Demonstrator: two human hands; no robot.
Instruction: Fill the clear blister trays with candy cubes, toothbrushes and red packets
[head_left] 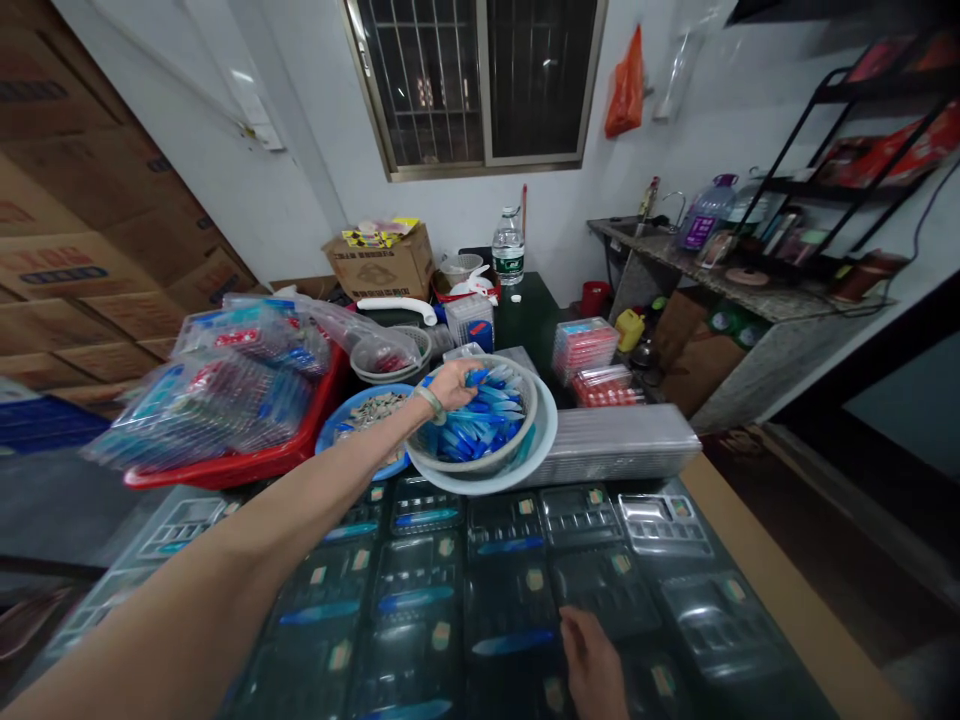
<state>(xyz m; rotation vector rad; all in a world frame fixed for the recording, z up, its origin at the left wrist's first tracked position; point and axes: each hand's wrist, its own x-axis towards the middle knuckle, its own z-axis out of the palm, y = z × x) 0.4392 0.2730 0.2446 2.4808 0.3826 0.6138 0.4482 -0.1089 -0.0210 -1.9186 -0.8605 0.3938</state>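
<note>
My left hand [452, 383] reaches into a pale basket [517, 450] full of blue pen-like pieces [480, 425], its fingers closed around some of them. A light bracelet sits on that wrist. My right hand [592, 660] rests low on the clear plastic blister trays [525, 580] that cover the table in front of me, fingers curled down on a tray. Several trays hold a blue piece and small tan parts.
A red basket [247, 465] of bagged packs stands left, a blue bowl [352, 410] of small parts beside it. A stack of clear trays [622, 445] lies right of the basket. Boxes, a water bottle [508, 245] and a shelf rack [862, 150] stand behind.
</note>
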